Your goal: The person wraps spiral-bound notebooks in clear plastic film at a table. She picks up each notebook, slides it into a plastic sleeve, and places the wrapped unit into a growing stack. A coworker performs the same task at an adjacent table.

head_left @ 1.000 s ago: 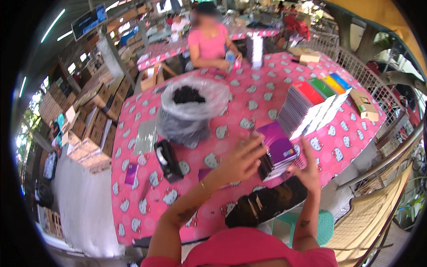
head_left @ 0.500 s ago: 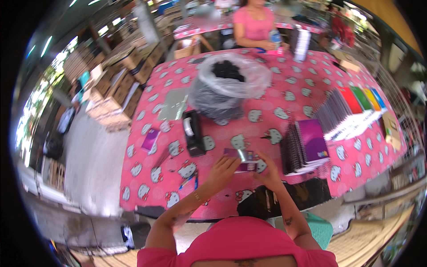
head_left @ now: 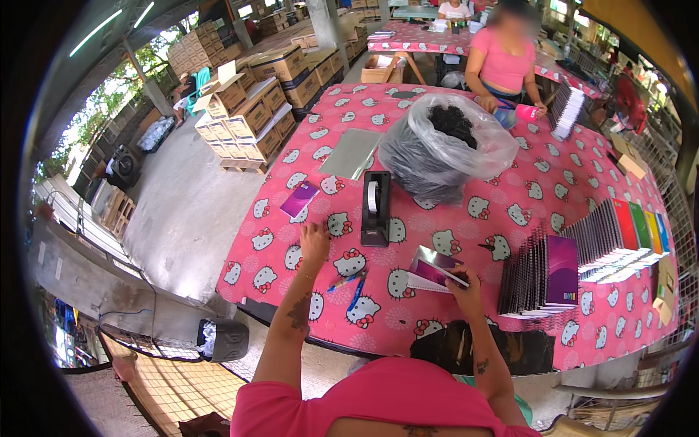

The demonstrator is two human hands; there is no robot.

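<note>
My right hand [head_left: 466,286] grips a small purple-covered notebook [head_left: 435,268] by its right end. The notebook is tilted above the table, white page edges showing and its cover shiny. My left hand [head_left: 315,244] is stretched out to the left, low over the table, its fingers bent down and together. Whatever lies under those fingers is hidden. Just beyond it lies a flat purple card or cover [head_left: 299,200]. A black tape dispenser [head_left: 376,211] stands between my hands, toward the far side. Blue pens [head_left: 356,290] lie nearer to me.
A clear plastic bag of black material [head_left: 444,153] stands beyond the dispenser, beside clear sheets [head_left: 351,153]. At right are a row of purple spiral notebooks [head_left: 561,271] and more with coloured covers [head_left: 625,226]. A co-worker in pink [head_left: 502,58] handles things across the table.
My left hand has left the notebook and reached out to the left. My right hand now holds the notebook alone, raised and tilted. The view has turned left.
</note>
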